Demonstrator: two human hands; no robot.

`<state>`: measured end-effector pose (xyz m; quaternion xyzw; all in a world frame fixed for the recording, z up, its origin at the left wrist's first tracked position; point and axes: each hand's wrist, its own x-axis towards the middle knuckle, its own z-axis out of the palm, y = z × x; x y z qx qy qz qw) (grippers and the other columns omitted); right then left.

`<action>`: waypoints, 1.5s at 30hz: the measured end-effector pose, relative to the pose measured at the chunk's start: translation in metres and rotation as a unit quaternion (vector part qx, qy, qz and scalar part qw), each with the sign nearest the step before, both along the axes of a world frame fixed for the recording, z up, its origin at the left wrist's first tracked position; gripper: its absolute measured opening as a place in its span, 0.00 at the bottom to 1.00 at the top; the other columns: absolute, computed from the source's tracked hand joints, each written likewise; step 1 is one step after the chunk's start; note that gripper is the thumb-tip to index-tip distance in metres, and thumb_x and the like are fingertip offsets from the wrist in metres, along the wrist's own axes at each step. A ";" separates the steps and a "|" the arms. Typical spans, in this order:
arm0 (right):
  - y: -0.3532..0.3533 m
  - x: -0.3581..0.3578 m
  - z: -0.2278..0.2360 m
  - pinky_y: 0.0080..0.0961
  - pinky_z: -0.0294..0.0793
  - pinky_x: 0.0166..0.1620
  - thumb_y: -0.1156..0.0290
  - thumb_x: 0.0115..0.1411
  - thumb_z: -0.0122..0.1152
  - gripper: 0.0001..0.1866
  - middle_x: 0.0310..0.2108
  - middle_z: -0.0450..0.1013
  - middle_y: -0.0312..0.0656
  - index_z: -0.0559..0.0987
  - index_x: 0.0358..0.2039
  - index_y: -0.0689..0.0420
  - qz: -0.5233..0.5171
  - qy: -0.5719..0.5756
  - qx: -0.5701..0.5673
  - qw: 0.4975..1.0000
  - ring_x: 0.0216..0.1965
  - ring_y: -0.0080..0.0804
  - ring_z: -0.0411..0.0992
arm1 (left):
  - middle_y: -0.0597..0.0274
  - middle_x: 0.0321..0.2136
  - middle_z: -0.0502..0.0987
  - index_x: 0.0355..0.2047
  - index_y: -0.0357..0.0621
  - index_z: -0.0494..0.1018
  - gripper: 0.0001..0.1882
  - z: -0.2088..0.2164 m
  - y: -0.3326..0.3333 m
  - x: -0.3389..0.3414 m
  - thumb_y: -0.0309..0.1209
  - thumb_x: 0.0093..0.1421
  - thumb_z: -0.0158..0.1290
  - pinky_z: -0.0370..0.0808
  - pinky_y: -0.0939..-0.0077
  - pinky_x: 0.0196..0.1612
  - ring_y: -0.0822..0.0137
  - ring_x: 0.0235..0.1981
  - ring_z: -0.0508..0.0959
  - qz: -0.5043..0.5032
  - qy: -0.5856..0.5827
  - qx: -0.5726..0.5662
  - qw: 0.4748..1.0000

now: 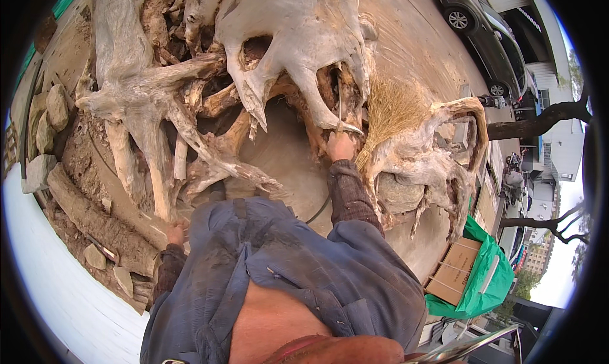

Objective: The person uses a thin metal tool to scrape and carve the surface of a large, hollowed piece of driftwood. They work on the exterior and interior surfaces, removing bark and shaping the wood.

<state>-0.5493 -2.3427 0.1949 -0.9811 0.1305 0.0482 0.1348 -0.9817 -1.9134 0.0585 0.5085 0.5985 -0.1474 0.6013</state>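
A large mass of weathered tree roots (pixel 304 34) fills the space before me, bleached grey outside and brown in its hollows. My right hand (pixel 342 146) is closed around the lower end of a thin, straight tool (pixel 340 100), which points up into a gap beneath a curved root tip. What the tool's far end touches cannot be made out. Low on the left, my left hand (pixel 176 232) is beside the foot of a thick root leg (pixel 163 199). Its fingers look curled, and whatever they hold is hidden.
A straw broom head (pixel 393 110) leans between the main roots and a smaller hollow stump (pixel 412 148) at right. Stones (pixel 57 107) and a log (pixel 95 215) lie at left. A cardboard box (pixel 453 272) on green sheeting stands lower right. A dark car (pixel 485 37) is parked beyond.
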 end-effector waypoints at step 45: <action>0.198 0.073 -0.008 0.54 0.76 0.46 0.51 0.63 0.58 0.22 0.37 0.79 0.60 0.79 0.35 0.61 0.206 0.006 -0.060 0.977 0.42 0.62 0.78 | 0.54 0.28 0.79 0.35 0.31 0.76 0.12 -0.015 -0.005 -0.062 0.28 0.54 0.51 0.79 0.66 0.27 0.62 0.29 0.81 0.129 0.014 0.019 0.991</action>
